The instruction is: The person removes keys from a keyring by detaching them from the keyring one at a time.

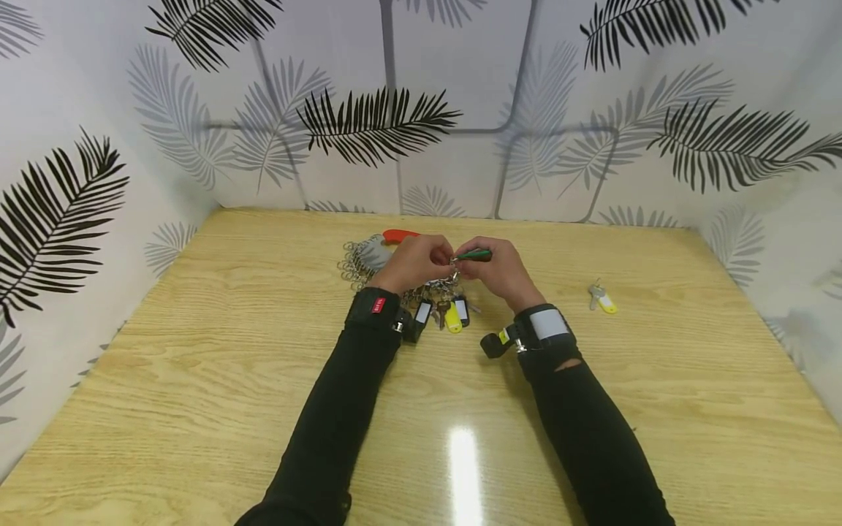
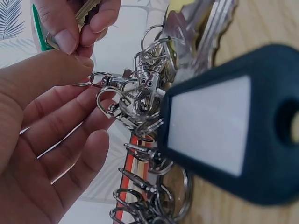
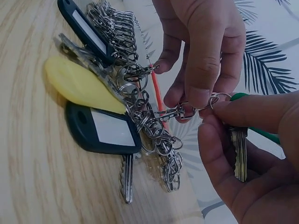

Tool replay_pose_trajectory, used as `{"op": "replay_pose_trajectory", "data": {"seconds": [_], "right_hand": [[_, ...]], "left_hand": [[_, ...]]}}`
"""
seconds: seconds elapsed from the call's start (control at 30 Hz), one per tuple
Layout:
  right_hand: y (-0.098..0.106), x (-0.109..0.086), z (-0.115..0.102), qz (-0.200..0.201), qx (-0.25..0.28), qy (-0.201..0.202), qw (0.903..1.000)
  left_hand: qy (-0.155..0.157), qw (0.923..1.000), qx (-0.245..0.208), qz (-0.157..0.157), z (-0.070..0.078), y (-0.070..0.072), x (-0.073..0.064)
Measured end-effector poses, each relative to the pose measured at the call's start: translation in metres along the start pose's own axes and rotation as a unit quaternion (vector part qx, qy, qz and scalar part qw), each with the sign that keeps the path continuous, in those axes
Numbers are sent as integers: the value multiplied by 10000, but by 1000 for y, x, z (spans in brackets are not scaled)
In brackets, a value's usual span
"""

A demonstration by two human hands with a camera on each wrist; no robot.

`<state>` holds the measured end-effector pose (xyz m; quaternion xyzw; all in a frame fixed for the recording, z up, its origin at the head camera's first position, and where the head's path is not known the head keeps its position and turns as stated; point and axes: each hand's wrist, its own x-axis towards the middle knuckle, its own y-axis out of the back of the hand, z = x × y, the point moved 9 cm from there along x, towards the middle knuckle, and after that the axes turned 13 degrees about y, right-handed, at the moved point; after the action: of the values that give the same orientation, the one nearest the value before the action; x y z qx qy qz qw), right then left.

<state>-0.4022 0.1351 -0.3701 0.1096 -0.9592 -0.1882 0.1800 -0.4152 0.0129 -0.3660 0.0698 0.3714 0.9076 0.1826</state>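
Thumb and finger of my left hand (image 1: 417, 261) pinch a small split ring (image 2: 95, 78) at the end of a metal clasp (image 3: 175, 112). Facing it, my right hand (image 1: 501, 272) holds a key (image 3: 239, 156) with a green tag (image 1: 475, 255), its fingertips right at a thin wire ring (image 3: 219, 96) that meets the split ring. The clasp belongs to a large bunch of metal clasps (image 1: 355, 264) on a red-orange holder (image 1: 398, 235). From the bunch hang a yellow tag (image 1: 453, 319), dark tags (image 3: 105, 130) with white labels, and several keys (image 3: 126, 179).
Off to the right on the wooden table (image 1: 230, 351) lies a key (image 1: 596, 294) with a yellow tag (image 1: 608, 304). Behind the table's back edge stands a white leaf-patterned backdrop (image 1: 460, 175).
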Motion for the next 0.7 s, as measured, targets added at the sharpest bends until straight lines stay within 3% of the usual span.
{"op": "replay_pose_trajectory", "data": {"seconds": [0.37,0.7], "right_hand": [[5,1,-4,282,-18,265,9992],[8,2,0,460,-238,135,9986]], "left_hand": [[-77,10000,-19,-48,2,0,3],[-161,9998,-1,-88,6,-2,1]]}}
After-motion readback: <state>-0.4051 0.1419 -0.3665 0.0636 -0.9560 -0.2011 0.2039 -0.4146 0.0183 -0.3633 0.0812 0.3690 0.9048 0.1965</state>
